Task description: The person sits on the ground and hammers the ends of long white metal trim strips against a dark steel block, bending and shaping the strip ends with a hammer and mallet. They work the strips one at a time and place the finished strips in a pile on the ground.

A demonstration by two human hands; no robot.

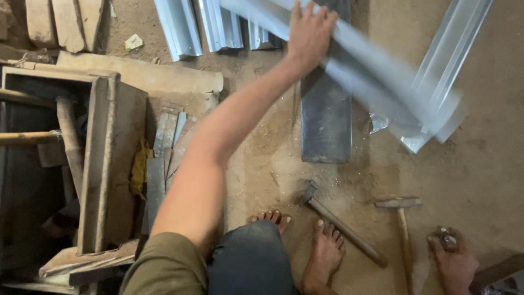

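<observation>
1. Nearest the camera, the person's bare feet (305, 240) are resting on the sandy floor (480, 164), with a dark trouser leg (251, 262) and an olive sleeve (169, 267) filling the bottom edge.
2. The right hand (453, 262) is sitting low at the bottom right, fingers curling around a small shiny object (447, 239); what that object is cannot be made out, and the wrist is running out of frame.
3. Two hammers are lying just ahead of the feet: one with a dark head and thick wooden handle (341, 224), touching the toes of one foot, and one with a thin handle (403, 229) just beside the right hand. Bare sand is lying open between them.
4. On the left, a worn wooden box frame (103, 164) is taking up the floor, with flat metal strips (164, 158) leaning beside it; its left part is cut off.
5. A dark flat metal slab (326, 120) is lying in the middle, with open sand to its right.
6. Farther out, the left hand (310, 33) is stretching forward, palm and fingers pressing down over a long bright sheet-metal channel (382, 82). The channel is blurring, slanting from the top centre toward the right, over the slab.
7. At the far edge, more folded metal channels (202, 24) are lying side by side, their tops cut off.
</observation>
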